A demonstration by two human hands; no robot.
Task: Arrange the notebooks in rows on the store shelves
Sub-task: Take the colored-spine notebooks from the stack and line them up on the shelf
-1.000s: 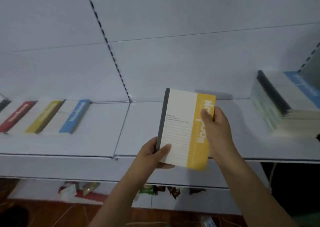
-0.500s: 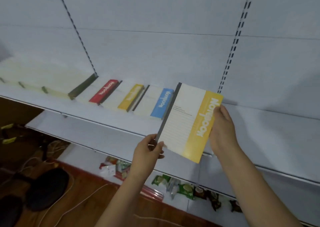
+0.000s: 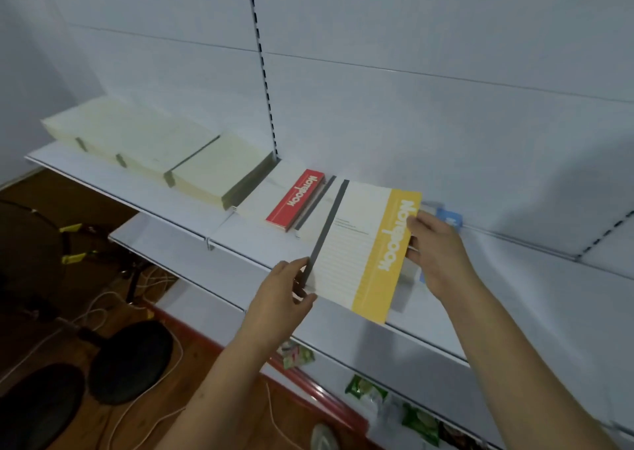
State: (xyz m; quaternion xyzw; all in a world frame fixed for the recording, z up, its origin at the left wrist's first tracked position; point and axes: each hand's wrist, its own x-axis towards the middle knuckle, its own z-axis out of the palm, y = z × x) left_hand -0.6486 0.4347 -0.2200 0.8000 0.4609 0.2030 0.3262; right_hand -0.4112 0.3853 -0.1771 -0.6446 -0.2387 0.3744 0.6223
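I have my left hand (image 3: 281,291) pinching the spine corner of the yellow notebook (image 3: 363,247) and my right hand (image 3: 437,249) gripping its far edge, holding it tilted above the shelf (image 3: 247,240). Beneath it I count one red notebook (image 3: 296,201), one grey-spined, perhaps one blue (image 3: 453,218), largely hidden.

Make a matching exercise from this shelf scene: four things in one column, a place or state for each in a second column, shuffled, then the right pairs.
Things
1. yellow-band notebook
2. red-band notebook
3. blue-band notebook
4. pale stacks

Places or states
A. mostly hidden behind the right hand
B. held in both hands, the left hand at its dark spine
C. piled at the shelf's left end
D. flat on the shelf, just right of the stacks

Pairs: 1-B, 2-D, 3-A, 4-C
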